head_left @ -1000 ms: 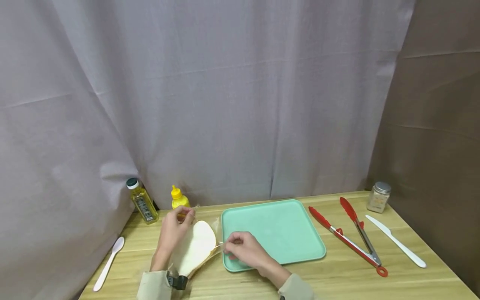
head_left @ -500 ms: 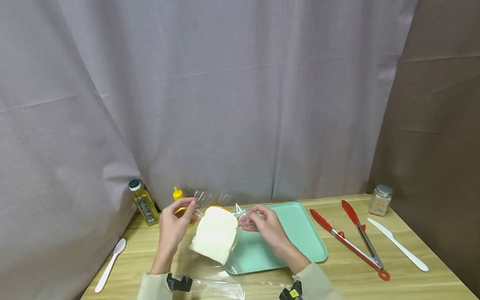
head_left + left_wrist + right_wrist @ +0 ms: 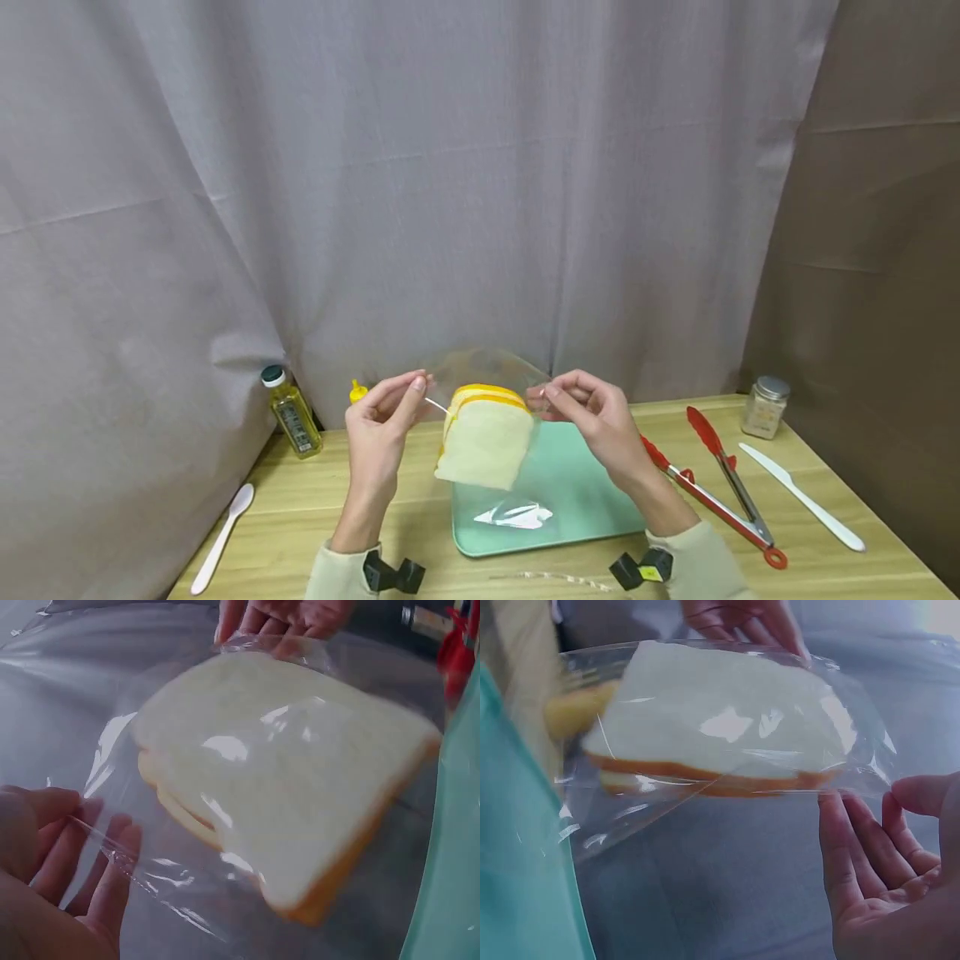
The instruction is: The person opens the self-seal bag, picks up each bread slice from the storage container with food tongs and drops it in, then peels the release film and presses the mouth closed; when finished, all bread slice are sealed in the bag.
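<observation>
Slices of white bread (image 3: 487, 442) with orange-brown crusts sit inside a clear plastic bag (image 3: 517, 515), held up above the tray's left part. My left hand (image 3: 382, 429) pinches the bag's upper left edge between thumb and fingers. At the opposite edge my right hand (image 3: 596, 417) pinches the film the same way. In the left wrist view the bread (image 3: 285, 765) shows through shiny film, with my left fingers (image 3: 112, 877) at the bag's edge. The right wrist view shows at least two stacked slices (image 3: 720, 720) and my right thumb and fingertips on the bag's corner.
A mint green tray (image 3: 592, 500) lies below the bag. Red-tipped tongs (image 3: 727, 492), a white knife (image 3: 802, 496) and a spice jar (image 3: 765, 408) lie or stand to the right. On the left are an oil bottle (image 3: 294, 417), a yellow squeeze bottle (image 3: 357, 390) and a white spoon (image 3: 223, 537).
Both hands have lifted the bagged bread off the table and carried it rightward over the tray. The bread's crust edge now shows at the top, and the hands are higher.
</observation>
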`<state>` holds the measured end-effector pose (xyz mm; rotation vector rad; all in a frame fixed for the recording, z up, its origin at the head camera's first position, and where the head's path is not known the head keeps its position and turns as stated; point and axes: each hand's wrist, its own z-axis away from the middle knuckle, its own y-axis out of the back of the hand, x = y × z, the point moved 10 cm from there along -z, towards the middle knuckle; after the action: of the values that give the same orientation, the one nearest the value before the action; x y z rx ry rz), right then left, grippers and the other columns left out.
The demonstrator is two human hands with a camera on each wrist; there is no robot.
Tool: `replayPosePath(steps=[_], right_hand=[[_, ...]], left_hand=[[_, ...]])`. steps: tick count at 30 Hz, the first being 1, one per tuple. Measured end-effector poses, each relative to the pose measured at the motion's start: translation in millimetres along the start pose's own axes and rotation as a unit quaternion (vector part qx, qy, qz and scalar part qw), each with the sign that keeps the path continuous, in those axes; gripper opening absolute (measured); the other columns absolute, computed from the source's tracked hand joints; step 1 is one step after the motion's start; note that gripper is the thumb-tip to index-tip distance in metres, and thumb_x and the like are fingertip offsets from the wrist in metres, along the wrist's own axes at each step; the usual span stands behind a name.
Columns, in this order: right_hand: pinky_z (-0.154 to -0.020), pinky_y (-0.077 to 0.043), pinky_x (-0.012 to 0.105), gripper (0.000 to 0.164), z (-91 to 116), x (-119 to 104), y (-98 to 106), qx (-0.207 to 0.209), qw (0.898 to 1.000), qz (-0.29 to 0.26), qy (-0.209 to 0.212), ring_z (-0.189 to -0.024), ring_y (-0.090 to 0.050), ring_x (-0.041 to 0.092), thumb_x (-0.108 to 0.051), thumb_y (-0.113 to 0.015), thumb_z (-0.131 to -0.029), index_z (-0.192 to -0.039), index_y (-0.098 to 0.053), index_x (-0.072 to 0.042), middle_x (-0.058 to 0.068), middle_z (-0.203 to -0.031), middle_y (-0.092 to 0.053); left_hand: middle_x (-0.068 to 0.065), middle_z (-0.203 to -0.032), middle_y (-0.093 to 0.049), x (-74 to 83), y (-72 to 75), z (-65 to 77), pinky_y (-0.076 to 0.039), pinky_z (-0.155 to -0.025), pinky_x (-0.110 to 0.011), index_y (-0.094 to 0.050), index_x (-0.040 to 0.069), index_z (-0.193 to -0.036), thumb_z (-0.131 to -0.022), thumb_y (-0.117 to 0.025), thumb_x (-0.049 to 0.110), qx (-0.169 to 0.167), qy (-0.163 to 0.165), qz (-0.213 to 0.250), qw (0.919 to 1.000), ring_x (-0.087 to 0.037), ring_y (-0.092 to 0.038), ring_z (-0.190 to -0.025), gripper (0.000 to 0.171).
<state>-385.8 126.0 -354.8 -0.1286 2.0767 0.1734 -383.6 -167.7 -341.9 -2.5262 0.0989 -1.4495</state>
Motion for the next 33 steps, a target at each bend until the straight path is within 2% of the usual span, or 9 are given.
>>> replayPosePath(steps=[3,7,11,15,19,25,28,31,33], right_hand=[[-0.090,-0.068,0.034,0.017,0.6,-5.2,9.7,-0.007,1.000,0.018,0.018,-0.107,-0.080,0.029,-0.012,-0.066,-0.109,-0.113,-0.067,0.004,0.020,-0.122,-0.080],[-0.088,-0.067,0.031,0.016,2.7,-11.8,25.9,0.009,0.999,0.028,0.035,-0.108,-0.079,0.027,-0.010,-0.065,-0.109,-0.114,-0.064,0.005,0.018,-0.123,-0.079],[-0.088,-0.067,0.028,0.016,4.7,-19.2,41.2,0.033,0.998,0.031,0.053,-0.105,-0.080,0.022,-0.007,-0.063,-0.110,-0.117,-0.062,0.007,0.015,-0.120,-0.080],[-0.090,-0.066,0.026,0.013,8.3,-24.3,51.3,0.048,0.995,0.058,0.070,-0.099,-0.081,0.017,-0.005,-0.063,-0.109,-0.116,-0.063,0.006,0.010,-0.108,-0.082],[-0.088,-0.067,0.027,0.011,9.8,-26.7,59.2,0.064,0.993,0.060,0.080,-0.092,-0.081,0.021,-0.004,-0.065,-0.108,-0.114,-0.065,0.004,0.008,-0.101,-0.082],[-0.090,-0.067,0.030,0.017,13.5,-29.5,66.5,0.071,0.992,0.068,0.076,-0.092,-0.082,0.021,-0.002,-0.071,-0.103,-0.120,-0.071,0.002,0.002,-0.102,-0.084],[-0.091,-0.067,0.031,0.018,15.5,-34.3,66.7,0.059,0.992,0.066,0.085,-0.095,-0.082,0.023,0.000,-0.070,-0.104,-0.121,-0.071,0.003,0.007,-0.105,-0.084],[-0.091,-0.067,0.031,0.016,15.8,-38.0,66.2,0.048,0.993,0.059,0.094,-0.097,-0.081,0.027,0.000,-0.067,-0.105,-0.120,-0.068,0.005,0.017,-0.110,-0.081],[-0.089,-0.067,0.030,0.014,15.3,-39.0,66.0,0.043,0.993,0.058,0.094,-0.097,-0.080,0.027,-0.001,-0.066,-0.106,-0.120,-0.067,0.005,0.019,-0.111,-0.080]], left_hand=[[-0.010,-0.109,-0.085,-2.6,-9.9,-3.5,-0.069,-0.088,-0.035,-0.079,-0.004,-0.117,-0.097,-0.083,0.012,0.005,-0.003,0.014,0.9999,-0.022,-0.083,-0.102,0.026],[-0.008,-0.108,-0.085,-7.7,-17.9,-5.6,-0.068,-0.091,-0.036,-0.079,-0.004,-0.117,-0.096,-0.084,0.012,0.004,-0.001,0.044,0.9990,-0.021,-0.083,-0.101,0.028],[-0.008,-0.108,-0.085,-6.2,-23.2,-3.4,-0.068,-0.091,-0.038,-0.077,-0.008,-0.118,-0.097,-0.082,0.008,-0.018,-0.019,0.049,0.9985,-0.021,-0.084,-0.097,0.028],[-0.008,-0.105,-0.085,-0.8,-26.7,0.7,-0.070,-0.084,-0.037,-0.077,-0.011,-0.116,-0.097,-0.080,0.003,-0.039,-0.042,0.041,0.9975,-0.022,-0.084,-0.090,0.024],[-0.009,-0.103,-0.085,1.2,-31.0,1.3,-0.070,-0.083,-0.041,-0.076,-0.012,-0.115,-0.096,-0.080,0.002,-0.053,-0.048,0.042,0.9965,-0.024,-0.084,-0.089,0.024],[-0.008,-0.102,-0.085,-5.4,-29.9,0.1,-0.070,-0.082,-0.041,-0.075,-0.012,-0.115,-0.097,-0.080,0.001,-0.070,-0.028,0.040,0.9963,-0.024,-0.084,-0.088,0.023],[-0.007,-0.102,-0.085,-8.1,-30.8,-0.3,-0.070,-0.082,-0.039,-0.075,-0.011,-0.116,-0.097,-0.079,0.001,-0.081,-0.016,0.037,0.9959,-0.022,-0.084,-0.088,0.022],[-0.007,-0.105,-0.085,-10.9,-34.0,-0.6,-0.069,-0.087,-0.041,-0.076,-0.008,-0.117,-0.098,-0.078,0.002,-0.100,0.002,0.041,0.9942,-0.021,-0.084,-0.091,0.022],[-0.010,-0.109,-0.085,-13.2,-36.0,-0.6,-0.068,-0.091,-0.043,-0.075,-0.008,-0.118,-0.099,-0.077,0.003,-0.114,0.015,0.047,0.9922,-0.020,-0.084,-0.093,0.022]])
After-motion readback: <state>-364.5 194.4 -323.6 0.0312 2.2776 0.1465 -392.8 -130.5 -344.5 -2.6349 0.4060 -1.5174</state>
